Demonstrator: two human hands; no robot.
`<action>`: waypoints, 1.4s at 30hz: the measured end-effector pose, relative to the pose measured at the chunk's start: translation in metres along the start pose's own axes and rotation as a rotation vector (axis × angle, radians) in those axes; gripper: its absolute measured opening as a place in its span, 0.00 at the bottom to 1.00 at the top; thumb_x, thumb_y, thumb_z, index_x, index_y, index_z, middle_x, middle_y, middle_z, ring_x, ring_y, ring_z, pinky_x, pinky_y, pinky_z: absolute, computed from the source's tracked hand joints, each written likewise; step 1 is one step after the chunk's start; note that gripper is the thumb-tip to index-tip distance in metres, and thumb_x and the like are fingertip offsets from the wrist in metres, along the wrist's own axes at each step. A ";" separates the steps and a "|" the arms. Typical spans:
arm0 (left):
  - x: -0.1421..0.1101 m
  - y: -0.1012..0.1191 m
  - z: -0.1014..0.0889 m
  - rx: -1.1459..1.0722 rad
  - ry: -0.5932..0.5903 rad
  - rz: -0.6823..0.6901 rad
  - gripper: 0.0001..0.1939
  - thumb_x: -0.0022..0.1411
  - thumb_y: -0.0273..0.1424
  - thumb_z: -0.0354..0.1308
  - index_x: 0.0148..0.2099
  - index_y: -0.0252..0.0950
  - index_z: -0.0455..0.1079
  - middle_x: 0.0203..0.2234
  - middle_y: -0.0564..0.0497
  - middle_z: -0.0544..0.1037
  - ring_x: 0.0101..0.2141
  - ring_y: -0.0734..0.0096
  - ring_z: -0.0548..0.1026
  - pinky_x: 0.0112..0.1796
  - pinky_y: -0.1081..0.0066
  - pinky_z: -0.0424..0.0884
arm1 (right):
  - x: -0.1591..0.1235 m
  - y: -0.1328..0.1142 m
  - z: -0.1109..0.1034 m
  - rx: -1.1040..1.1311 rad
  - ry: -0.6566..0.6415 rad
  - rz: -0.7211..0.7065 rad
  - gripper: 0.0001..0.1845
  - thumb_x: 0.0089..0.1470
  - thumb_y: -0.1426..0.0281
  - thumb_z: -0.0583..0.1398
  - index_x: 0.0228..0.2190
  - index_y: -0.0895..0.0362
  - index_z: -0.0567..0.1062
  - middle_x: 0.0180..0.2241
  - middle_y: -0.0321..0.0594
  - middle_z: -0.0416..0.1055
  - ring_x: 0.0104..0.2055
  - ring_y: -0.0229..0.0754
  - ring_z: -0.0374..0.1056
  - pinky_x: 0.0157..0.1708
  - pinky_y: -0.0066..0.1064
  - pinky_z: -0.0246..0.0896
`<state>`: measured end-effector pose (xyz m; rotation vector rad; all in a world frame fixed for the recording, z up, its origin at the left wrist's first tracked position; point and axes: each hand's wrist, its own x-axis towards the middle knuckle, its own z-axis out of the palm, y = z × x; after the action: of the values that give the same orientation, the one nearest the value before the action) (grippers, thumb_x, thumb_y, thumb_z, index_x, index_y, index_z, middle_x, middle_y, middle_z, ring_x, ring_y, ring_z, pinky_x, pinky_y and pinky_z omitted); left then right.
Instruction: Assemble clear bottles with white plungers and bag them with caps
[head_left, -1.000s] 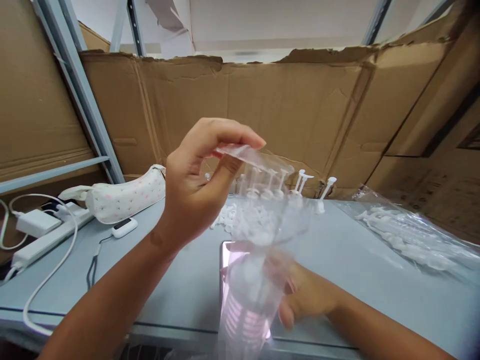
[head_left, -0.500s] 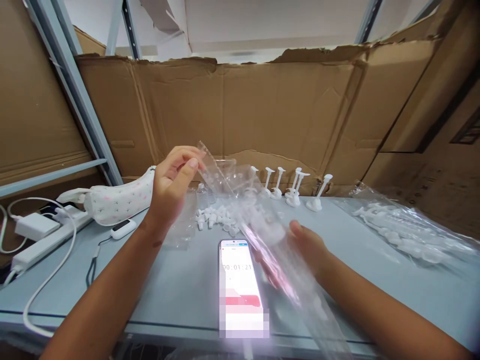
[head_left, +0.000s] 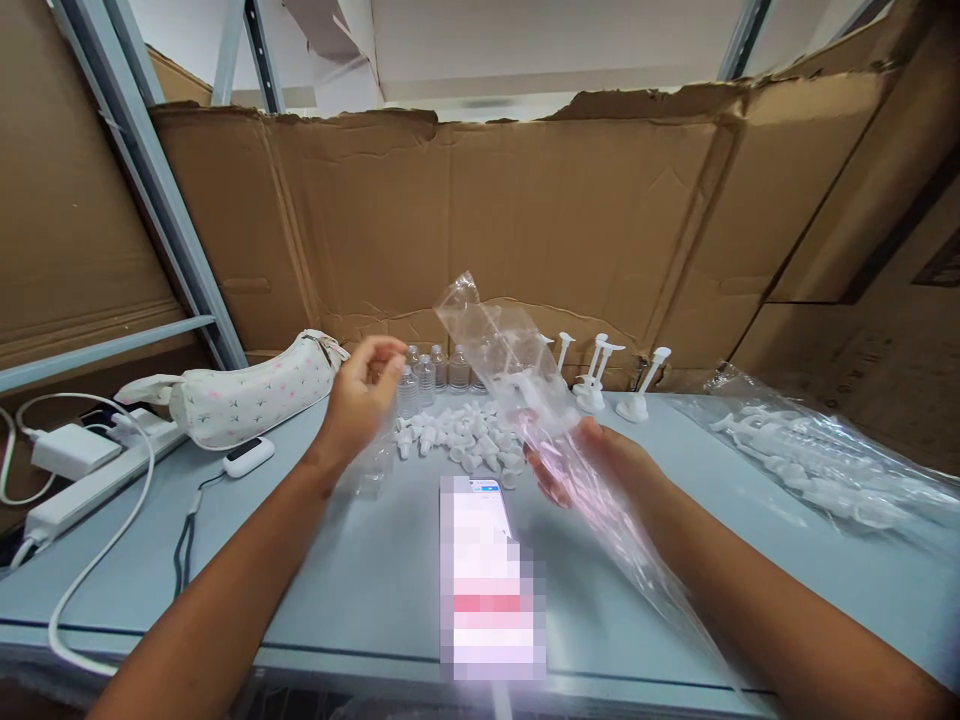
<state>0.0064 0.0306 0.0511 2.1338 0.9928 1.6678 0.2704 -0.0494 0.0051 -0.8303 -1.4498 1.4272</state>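
My right hand (head_left: 607, 455) grips a long clear plastic bag (head_left: 615, 520) that slants across from the upper middle to the table's front edge. Something whitish shows in the bag's upper part, too blurred to name. Left of it, my left hand (head_left: 367, 385) is raised with curled fingers, thumb and forefinger apart, and nothing visible in them. Small clear bottles (head_left: 424, 375) stand just behind that hand. A heap of small white plastic caps (head_left: 469, 435) lies between the hands. Partly behind the left wrist is another clear bag (head_left: 371, 480).
A phone (head_left: 491, 570) with a lit screen stands at the front middle. White stemmed plastic pieces (head_left: 634, 400) stand at the back, and a bag of white parts (head_left: 832, 465) lies right. Leftward are a white pouch (head_left: 247, 400), a small white device (head_left: 248, 457) and a power strip (head_left: 97, 480).
My left hand has let go of the bag's upper end and dropped slightly. The bag has swung right in my right hand, uncovering the bottles and more of the caps.
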 end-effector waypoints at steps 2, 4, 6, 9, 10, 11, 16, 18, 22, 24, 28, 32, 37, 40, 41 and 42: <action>-0.007 -0.011 0.003 0.346 -0.286 -0.009 0.10 0.61 0.32 0.51 0.43 0.38 0.70 0.38 0.49 0.75 0.36 0.65 0.73 0.38 0.66 0.68 | 0.002 0.001 -0.004 0.145 -0.036 0.014 0.34 0.48 0.46 0.58 0.50 0.53 0.72 0.34 0.41 0.73 0.28 0.40 0.68 0.28 0.32 0.62; -0.015 -0.020 0.009 0.634 -0.516 0.053 0.13 0.62 0.32 0.50 0.47 0.37 0.70 0.42 0.46 0.75 0.42 0.59 0.73 0.42 0.63 0.68 | 0.004 0.002 -0.006 0.234 -0.051 0.038 0.32 0.47 0.48 0.60 0.50 0.53 0.72 0.33 0.40 0.73 0.26 0.38 0.66 0.28 0.31 0.61; -0.021 -0.025 0.017 0.796 -0.666 0.118 0.15 0.62 0.32 0.50 0.49 0.36 0.70 0.43 0.43 0.75 0.44 0.56 0.72 0.44 0.60 0.67 | 0.005 0.001 -0.006 0.228 -0.033 0.067 0.34 0.46 0.48 0.61 0.50 0.54 0.72 0.33 0.40 0.73 0.25 0.38 0.65 0.26 0.31 0.60; -0.027 -0.030 0.029 0.853 -0.754 0.152 0.15 0.61 0.35 0.53 0.47 0.35 0.71 0.40 0.42 0.75 0.43 0.53 0.72 0.45 0.57 0.66 | 0.004 0.000 -0.002 0.239 -0.005 0.117 0.36 0.42 0.48 0.63 0.50 0.53 0.71 0.32 0.40 0.73 0.25 0.39 0.65 0.25 0.32 0.59; -0.028 -0.031 0.031 0.856 -0.760 0.154 0.15 0.60 0.35 0.53 0.46 0.35 0.71 0.40 0.41 0.75 0.43 0.53 0.72 0.44 0.57 0.66 | 0.004 -0.001 -0.001 0.257 0.001 0.128 0.36 0.41 0.48 0.64 0.49 0.53 0.72 0.32 0.40 0.73 0.25 0.38 0.65 0.25 0.31 0.59; -0.030 -0.031 0.033 0.861 -0.767 0.157 0.15 0.60 0.34 0.53 0.47 0.34 0.71 0.40 0.40 0.75 0.43 0.53 0.72 0.45 0.57 0.66 | 0.004 -0.001 0.001 0.273 0.005 0.138 0.35 0.41 0.49 0.65 0.49 0.53 0.72 0.32 0.40 0.73 0.25 0.38 0.66 0.25 0.31 0.60; -0.035 -0.031 0.035 0.868 -0.787 0.164 0.17 0.57 0.23 0.48 0.48 0.36 0.69 0.40 0.42 0.74 0.44 0.56 0.71 0.44 0.59 0.65 | 0.004 -0.002 0.003 0.174 0.054 0.133 0.29 0.43 0.52 0.65 0.44 0.54 0.73 0.33 0.40 0.73 0.27 0.39 0.68 0.27 0.31 0.63; -0.036 -0.029 0.035 0.860 -0.792 0.160 0.18 0.55 0.21 0.48 0.47 0.37 0.68 0.40 0.43 0.74 0.43 0.58 0.71 0.44 0.60 0.65 | 0.006 -0.001 0.002 0.099 0.085 0.141 0.23 0.47 0.54 0.65 0.41 0.54 0.73 0.35 0.40 0.73 0.30 0.39 0.69 0.30 0.31 0.65; -0.038 -0.027 0.036 0.833 -0.798 0.155 0.16 0.56 0.22 0.48 0.46 0.37 0.68 0.40 0.44 0.74 0.42 0.59 0.72 0.44 0.60 0.66 | 0.009 0.001 0.000 0.027 0.145 0.189 0.15 0.50 0.59 0.64 0.37 0.53 0.72 0.34 0.37 0.73 0.32 0.37 0.70 0.33 0.30 0.66; -0.039 -0.026 0.037 0.818 -0.796 0.150 0.14 0.58 0.24 0.48 0.46 0.37 0.67 0.39 0.45 0.74 0.41 0.59 0.73 0.43 0.61 0.66 | 0.011 0.001 -0.001 0.010 0.158 0.199 0.14 0.51 0.59 0.64 0.37 0.53 0.72 0.34 0.38 0.73 0.32 0.37 0.70 0.33 0.30 0.67; -0.039 -0.027 0.036 0.784 -0.759 0.131 0.15 0.59 0.24 0.46 0.48 0.37 0.66 0.41 0.45 0.74 0.41 0.60 0.73 0.42 0.63 0.67 | 0.010 0.000 -0.003 -0.075 0.150 0.196 0.14 0.52 0.58 0.63 0.36 0.53 0.72 0.34 0.39 0.72 0.32 0.39 0.69 0.31 0.31 0.67; -0.038 -0.027 0.034 0.762 -0.687 0.103 0.15 0.59 0.25 0.46 0.47 0.37 0.66 0.40 0.46 0.74 0.40 0.61 0.73 0.41 0.64 0.68 | 0.010 -0.001 -0.008 -0.204 0.099 0.170 0.13 0.52 0.58 0.62 0.36 0.53 0.73 0.35 0.39 0.72 0.34 0.41 0.69 0.31 0.32 0.65; -0.034 -0.020 0.030 0.613 -0.381 0.066 0.14 0.59 0.25 0.46 0.47 0.37 0.65 0.41 0.47 0.73 0.41 0.62 0.72 0.43 0.65 0.67 | 0.010 -0.003 -0.012 -0.303 0.063 0.190 0.15 0.52 0.55 0.61 0.32 0.54 0.72 0.32 0.38 0.70 0.30 0.39 0.67 0.26 0.30 0.63; -0.031 -0.016 0.027 0.451 -0.173 0.061 0.13 0.57 0.26 0.49 0.46 0.37 0.63 0.38 0.48 0.73 0.39 0.64 0.72 0.42 0.67 0.68 | 0.010 -0.003 -0.012 -0.339 0.074 0.210 0.15 0.50 0.56 0.62 0.34 0.54 0.73 0.33 0.38 0.70 0.31 0.39 0.67 0.27 0.31 0.64; -0.031 -0.015 0.026 0.414 -0.145 0.052 0.13 0.57 0.26 0.50 0.46 0.37 0.62 0.37 0.49 0.73 0.38 0.65 0.72 0.41 0.67 0.68 | 0.009 -0.003 -0.011 -0.352 0.066 0.218 0.15 0.50 0.56 0.62 0.34 0.54 0.73 0.33 0.38 0.70 0.30 0.39 0.67 0.28 0.32 0.64; -0.030 -0.014 0.025 0.388 -0.141 0.047 0.13 0.57 0.27 0.51 0.46 0.37 0.62 0.37 0.49 0.73 0.37 0.66 0.72 0.40 0.67 0.68 | 0.009 -0.003 -0.011 -0.365 0.050 0.221 0.15 0.50 0.56 0.62 0.34 0.53 0.73 0.32 0.38 0.70 0.30 0.39 0.67 0.27 0.32 0.64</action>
<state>0.0212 0.0270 0.0127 2.4923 1.3188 1.4085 0.2777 -0.0375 0.0087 -1.2790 -1.6459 1.3052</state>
